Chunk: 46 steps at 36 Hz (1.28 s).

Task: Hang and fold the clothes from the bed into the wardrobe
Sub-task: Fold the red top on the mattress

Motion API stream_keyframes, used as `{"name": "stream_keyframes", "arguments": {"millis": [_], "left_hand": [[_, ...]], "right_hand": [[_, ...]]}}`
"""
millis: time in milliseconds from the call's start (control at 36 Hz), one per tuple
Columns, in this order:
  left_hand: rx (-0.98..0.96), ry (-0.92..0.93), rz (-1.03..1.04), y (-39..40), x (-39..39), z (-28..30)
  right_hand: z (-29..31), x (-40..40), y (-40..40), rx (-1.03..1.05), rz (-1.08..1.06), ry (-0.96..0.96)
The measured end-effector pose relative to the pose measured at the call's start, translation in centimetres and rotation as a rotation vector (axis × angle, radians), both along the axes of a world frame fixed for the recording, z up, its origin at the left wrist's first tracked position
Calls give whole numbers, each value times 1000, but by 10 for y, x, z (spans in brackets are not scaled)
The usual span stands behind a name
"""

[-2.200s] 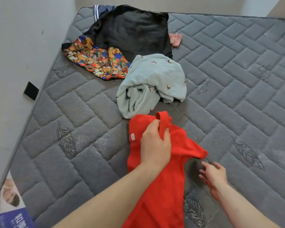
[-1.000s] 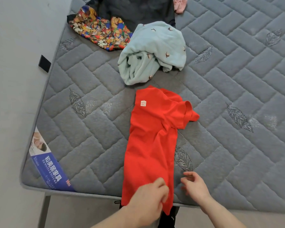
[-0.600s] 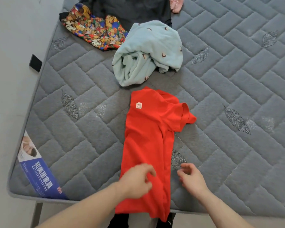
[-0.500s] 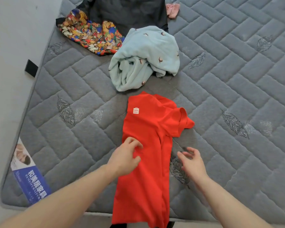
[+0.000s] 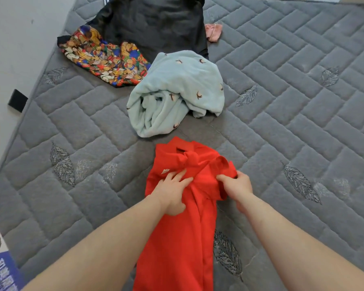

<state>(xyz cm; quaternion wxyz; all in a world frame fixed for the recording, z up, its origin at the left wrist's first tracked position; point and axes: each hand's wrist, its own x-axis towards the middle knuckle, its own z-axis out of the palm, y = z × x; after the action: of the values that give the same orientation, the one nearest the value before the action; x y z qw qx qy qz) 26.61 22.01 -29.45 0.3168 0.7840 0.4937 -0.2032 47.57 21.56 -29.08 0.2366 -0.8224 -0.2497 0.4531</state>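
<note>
Red shirt (image 5: 183, 238) lies lengthwise on the grey mattress (image 5: 303, 133), collar end away from the person, as the left hand (image 5: 172, 192) presses its bunched chest and the right hand (image 5: 235, 186) grips a sleeve; half a second ago both hands were lower, the shirt flatter; a rolled mint blanket (image 5: 177, 93) sits beyond

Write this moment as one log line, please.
step: folding | item: red cotton T-shirt on grey quilted mattress | left hand: presses shirt | right hand: grips sleeve
</note>
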Motion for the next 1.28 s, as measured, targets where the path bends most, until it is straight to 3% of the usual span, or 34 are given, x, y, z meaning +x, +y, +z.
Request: {"name": "stream_keyframes", "arguments": {"millis": [56,111,194,278,333,389,583,694,778,889,1083,1278], "left_hand": [[-63,-162,119,6,-8,2],[-75,-384,382,8,-17,10],[135,-554,715,9,-43,20],[198,-572,832,5,-69,22],[199,-501,832,0,-81,22],[177,-458,809,-5,-89,17],[20,-479,653,-32,-85,8],[-95,-415,571,-56,-87,12],[-51,-448,670,-85,-93,17],[-15,-435,900,-139,-104,18],[-359,-185,1121,-246,-127,7],[-576,-275,1255,-290,-120,4]], "right_hand": [[15,-12,0,150,56,-32],[31,-28,-4,347,110,-57],[42,-57,-13,497,306,-59],[27,-80,-25,406,603,-136],[9,-92,-36,234,862,-203],[-6,-100,-47,123,989,-246],[-9,-104,-44,66,973,-207],[10,-95,-59,168,879,-167],[19,-85,-95,243,690,-175],[19,-67,-163,107,497,-163],[15,-61,-266,-322,190,71],[18,-74,-291,-384,153,109]]}}
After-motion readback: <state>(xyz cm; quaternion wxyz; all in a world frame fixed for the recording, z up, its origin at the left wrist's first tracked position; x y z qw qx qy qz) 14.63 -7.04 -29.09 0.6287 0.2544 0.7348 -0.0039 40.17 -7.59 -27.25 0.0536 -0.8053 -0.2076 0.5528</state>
